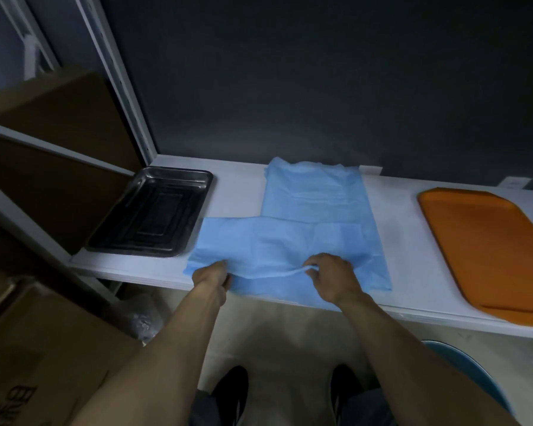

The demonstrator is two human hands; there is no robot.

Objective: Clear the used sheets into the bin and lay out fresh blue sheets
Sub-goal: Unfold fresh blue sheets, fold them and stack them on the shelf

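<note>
A stack of folded blue sheets (316, 193) lies on the white table (394, 229), running from the back wall toward me. On its near end a partly unfolded blue sheet (259, 241) spreads sideways to the left and hangs a little over the front edge. My left hand (211, 273) grips that sheet's near left edge. My right hand (330, 276) pinches a raised fold of the same sheet near the middle of the front edge.
A steel tray (154, 212) sits at the table's left end and an orange tray (486, 250) at its right end. Cardboard boxes (37, 348) stand on the floor at the left. A blue round rim (471, 367) shows under the table at the right.
</note>
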